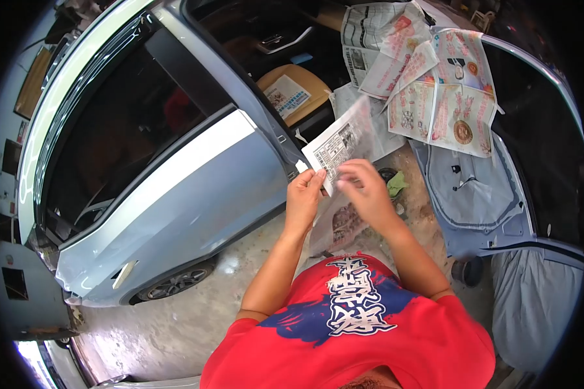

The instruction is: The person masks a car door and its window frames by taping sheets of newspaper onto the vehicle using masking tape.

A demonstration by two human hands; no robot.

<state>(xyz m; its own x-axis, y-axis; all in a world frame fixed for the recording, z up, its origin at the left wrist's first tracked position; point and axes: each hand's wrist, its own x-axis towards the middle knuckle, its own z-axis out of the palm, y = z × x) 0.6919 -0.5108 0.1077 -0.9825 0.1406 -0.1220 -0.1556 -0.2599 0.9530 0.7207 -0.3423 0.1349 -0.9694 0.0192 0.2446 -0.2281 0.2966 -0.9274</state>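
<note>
My left hand (304,194) pinches the lower left edge of a white printed sheet (339,146), its thumb lying on top. Dense dark print and a small dark picture cover the sheet's face. Thin, see-through plastic film (334,223) hangs below my hands, and more film shows along the sheet's right side. My right hand (368,191) is at the sheet's lower right edge, slightly blurred, with its fingers bent together. Whatever is between those fingertips is too unclear to name.
A grey-blue car door (194,188) stands on my left. Newspaper sheets (444,97) cover part of the car at the right, above an opened door panel (470,185). Inside is a tan seat (305,87) with a printed paper (287,95) on it. A green crumpled piece (396,184) lies beyond my right hand.
</note>
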